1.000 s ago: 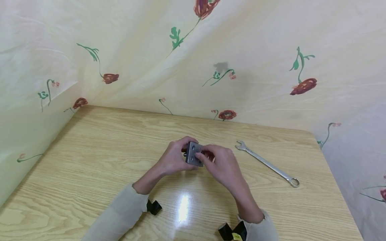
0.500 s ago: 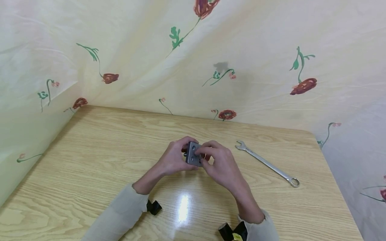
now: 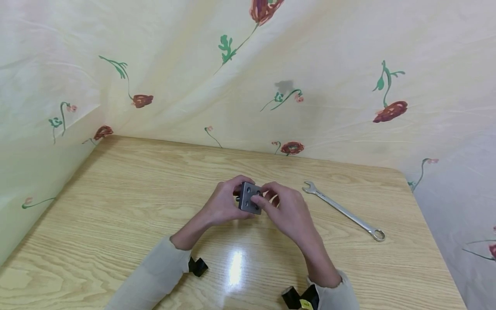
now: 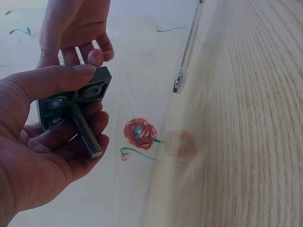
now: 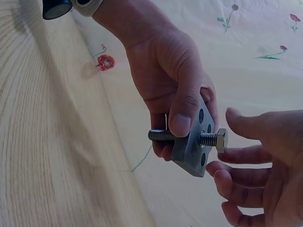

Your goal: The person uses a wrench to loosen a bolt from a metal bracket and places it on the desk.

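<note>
My left hand [image 3: 224, 201] grips a square grey metal plate [image 3: 243, 197] by its edges, above the table, thumb on one side and fingers on the other. The plate has several round holes. A threaded bolt [image 4: 85, 130] runs through it, its shank sticking out on the left-hand side. On the opposite face, the hex head [image 5: 222, 140] stands off the plate with some thread showing. Beside that head is my right hand [image 3: 288, 211], thumb and forefinger spread around it. In the right wrist view the thumb is apart from the head, with the forefinger close below it.
A combination wrench [image 3: 342, 208] lies on the wood-grain table [image 3: 128, 193], to the right of the hands. Flower-patterned cloth [image 3: 186, 86] hangs behind the table and along its left side. Dark wrist cameras sit at both cuffs.
My right thumb and fingers have shifted about the bolt head, drawing together half a second ago and now spread again. The left hand and plate have stayed in place.
</note>
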`<state>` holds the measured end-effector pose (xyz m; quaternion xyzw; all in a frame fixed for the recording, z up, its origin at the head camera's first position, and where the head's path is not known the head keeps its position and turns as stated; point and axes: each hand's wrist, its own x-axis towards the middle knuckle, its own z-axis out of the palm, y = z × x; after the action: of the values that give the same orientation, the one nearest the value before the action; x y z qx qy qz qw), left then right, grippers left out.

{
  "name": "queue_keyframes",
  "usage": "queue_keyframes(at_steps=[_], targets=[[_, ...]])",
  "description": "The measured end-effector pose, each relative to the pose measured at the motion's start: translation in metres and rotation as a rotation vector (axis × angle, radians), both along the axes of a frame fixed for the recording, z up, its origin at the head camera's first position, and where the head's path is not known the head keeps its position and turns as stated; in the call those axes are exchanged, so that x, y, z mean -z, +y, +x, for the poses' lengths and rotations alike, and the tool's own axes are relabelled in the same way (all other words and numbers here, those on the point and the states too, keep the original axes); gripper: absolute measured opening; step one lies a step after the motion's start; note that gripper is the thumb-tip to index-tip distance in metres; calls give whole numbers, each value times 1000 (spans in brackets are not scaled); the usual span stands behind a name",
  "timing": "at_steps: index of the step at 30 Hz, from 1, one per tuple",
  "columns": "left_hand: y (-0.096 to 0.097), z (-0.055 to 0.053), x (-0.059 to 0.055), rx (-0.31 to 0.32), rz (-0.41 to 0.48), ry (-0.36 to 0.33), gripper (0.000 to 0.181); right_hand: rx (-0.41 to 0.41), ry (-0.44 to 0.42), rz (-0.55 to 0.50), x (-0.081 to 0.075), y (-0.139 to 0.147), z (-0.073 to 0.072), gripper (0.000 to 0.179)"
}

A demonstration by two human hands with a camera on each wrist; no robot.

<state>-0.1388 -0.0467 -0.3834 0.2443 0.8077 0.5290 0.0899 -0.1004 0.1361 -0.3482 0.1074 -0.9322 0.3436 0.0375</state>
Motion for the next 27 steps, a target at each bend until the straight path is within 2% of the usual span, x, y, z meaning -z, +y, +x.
queue_keyframes(at_steps=[5, 13, 27], targets=[[0, 0, 0, -1, -7, -2, 65, 12, -30, 11, 1, -2, 0, 22], [-1, 0, 0, -3, -5, 0, 65, -81, 102, 16, 0, -1, 2, 20], [0, 0, 1, 15, 15, 7, 63, -165, 172, -14, 1, -2, 3, 20]])
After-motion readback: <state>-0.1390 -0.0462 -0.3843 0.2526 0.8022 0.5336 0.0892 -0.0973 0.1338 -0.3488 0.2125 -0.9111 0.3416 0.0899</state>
